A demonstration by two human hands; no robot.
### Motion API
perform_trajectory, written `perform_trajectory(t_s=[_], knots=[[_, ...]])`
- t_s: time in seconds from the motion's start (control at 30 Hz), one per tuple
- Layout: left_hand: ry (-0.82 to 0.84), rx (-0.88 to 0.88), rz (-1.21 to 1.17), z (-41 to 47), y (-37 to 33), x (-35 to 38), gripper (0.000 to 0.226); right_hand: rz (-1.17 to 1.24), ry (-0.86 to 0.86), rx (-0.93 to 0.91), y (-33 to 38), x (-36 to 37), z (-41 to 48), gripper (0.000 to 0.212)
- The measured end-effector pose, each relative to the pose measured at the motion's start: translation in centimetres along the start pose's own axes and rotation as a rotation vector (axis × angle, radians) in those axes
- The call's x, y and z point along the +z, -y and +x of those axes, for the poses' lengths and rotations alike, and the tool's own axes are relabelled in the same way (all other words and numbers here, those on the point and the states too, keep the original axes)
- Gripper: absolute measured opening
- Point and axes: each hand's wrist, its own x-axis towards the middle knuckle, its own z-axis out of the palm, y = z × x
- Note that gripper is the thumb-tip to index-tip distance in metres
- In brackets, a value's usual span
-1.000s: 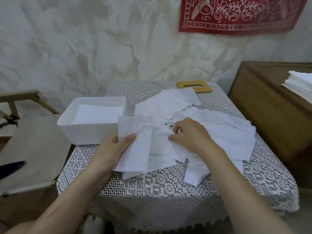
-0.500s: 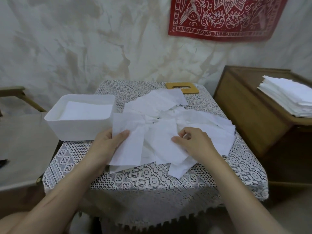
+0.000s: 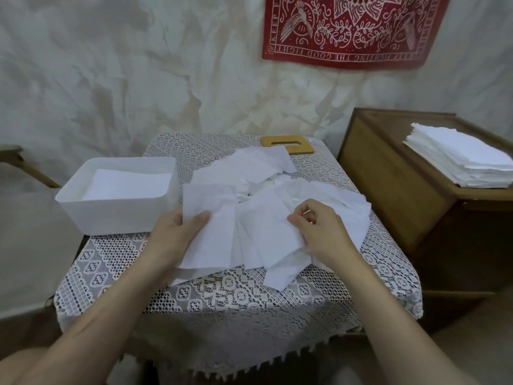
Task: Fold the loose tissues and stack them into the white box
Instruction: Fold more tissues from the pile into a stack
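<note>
Tissues point(image 3: 258, 173), loose white paper sheets, lie heaped on the lace-covered worktop point(image 3: 222, 295). Left hand point(image 3: 175, 234) grips one flat sheet point(image 3: 211, 232), thumb on top; right hand point(image 3: 323, 232) seems to pinch another's edge. White rectangular plastic box point(image 3: 116, 215) sits just left of the pile, nearest the left hand.
</note>
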Motion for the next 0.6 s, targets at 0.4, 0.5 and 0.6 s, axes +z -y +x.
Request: perform_trajectory(t_s=[0.4, 0.5, 0.6], knots=[[0.008, -0.018, -0.017, 0.0, 0.2, -0.3, 0.012, -0.146, 0.072, 0.175, 0.4, 1.1, 1.2, 0.046], [-0.007, -0.034, -0.006, 0.1, 0.3, -0.3, 0.012, -0.158, 0.114, 0.147, 1.1, 1.8, 1.6, 0.049], [-0.005, -0.042, -0.017, 0.1, 0.4, -0.2, 0.011, -0.216, 0.139, 0.035, 2.2, 2.0, 1.5, 0.049]])
